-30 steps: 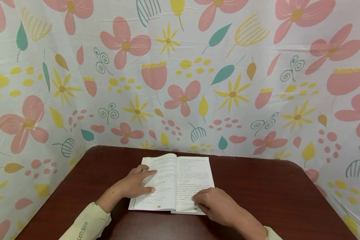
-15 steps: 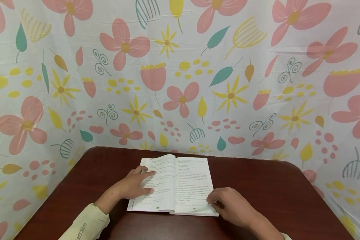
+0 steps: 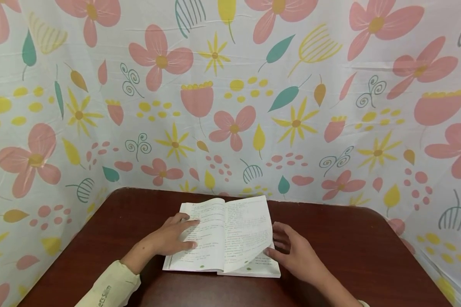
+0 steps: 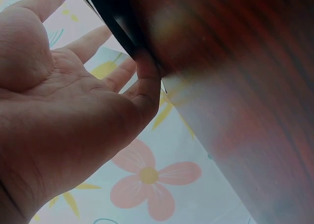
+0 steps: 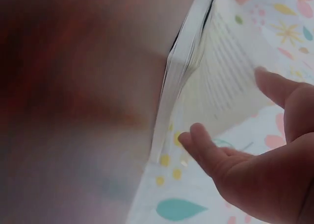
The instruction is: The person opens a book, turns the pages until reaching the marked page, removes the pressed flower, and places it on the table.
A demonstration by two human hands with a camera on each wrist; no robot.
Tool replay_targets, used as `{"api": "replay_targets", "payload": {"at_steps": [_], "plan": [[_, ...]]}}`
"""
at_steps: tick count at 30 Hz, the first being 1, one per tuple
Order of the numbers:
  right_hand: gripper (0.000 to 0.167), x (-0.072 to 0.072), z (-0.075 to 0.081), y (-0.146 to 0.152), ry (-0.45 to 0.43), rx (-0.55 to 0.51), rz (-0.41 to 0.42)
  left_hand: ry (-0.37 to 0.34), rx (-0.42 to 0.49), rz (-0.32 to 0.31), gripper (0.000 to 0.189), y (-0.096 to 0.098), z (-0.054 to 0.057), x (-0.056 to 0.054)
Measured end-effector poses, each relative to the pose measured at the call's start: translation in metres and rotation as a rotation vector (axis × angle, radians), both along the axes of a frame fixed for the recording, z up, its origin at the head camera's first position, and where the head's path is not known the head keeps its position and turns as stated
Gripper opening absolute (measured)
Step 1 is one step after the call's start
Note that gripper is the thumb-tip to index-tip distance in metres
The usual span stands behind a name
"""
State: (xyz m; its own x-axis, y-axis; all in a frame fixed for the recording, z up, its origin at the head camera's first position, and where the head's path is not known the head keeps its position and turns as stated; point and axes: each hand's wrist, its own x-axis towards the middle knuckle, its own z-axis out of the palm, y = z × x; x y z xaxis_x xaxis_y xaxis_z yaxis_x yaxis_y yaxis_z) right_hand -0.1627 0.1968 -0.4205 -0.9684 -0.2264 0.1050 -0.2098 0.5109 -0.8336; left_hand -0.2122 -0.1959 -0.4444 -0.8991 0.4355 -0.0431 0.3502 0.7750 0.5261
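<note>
Left hand (image 3: 169,237) and right hand (image 3: 297,253), fingers apart, work over an open book (image 3: 209,253) whose half-turned page (image 3: 247,232) likely needs sweeping left.

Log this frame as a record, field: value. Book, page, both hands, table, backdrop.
book: open, flat on the table
raised page: curving up from the book's right half
left hand: spread on the left page
right hand: beside the raised page's outer edge; contact unclear
table: dark reddish-brown
backdrop: white, floral print
</note>
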Motion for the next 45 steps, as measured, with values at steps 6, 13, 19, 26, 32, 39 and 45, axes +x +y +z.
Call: {"api": "replay_targets", "payload": {"at_steps": [6,13,19,26,32,39,45], "plan": [[0.067,0.001,0.001,-0.014,-0.08,-0.193,0.195,0.011,-0.007,0.004,0.072,-0.001,-0.002,-0.001],[0.055,0.0,-0.001,-0.034,0.043,-0.072,0.352,0.041,0.015,-0.026,0.073,-0.003,0.001,0.001],[0.062,0.001,-0.004,-0.05,0.034,-0.031,0.443,-0.008,0.073,0.022,0.063,0.001,0.006,0.004],[0.073,0.005,-0.005,-0.064,0.076,0.069,0.446,-0.063,0.18,0.162,0.076,0.007,0.012,0.003],[0.075,0.007,-0.004,-0.071,0.108,0.103,0.455,-0.079,0.282,0.256,0.088,0.01,0.017,0.001],[0.074,0.008,-0.003,-0.078,0.148,0.223,0.452,-0.078,0.305,0.291,0.092,0.008,0.019,0.0],[0.074,0.006,0.0,-0.084,0.201,0.361,0.461,-0.087,0.326,0.243,0.093,0.005,0.019,-0.001]]}}
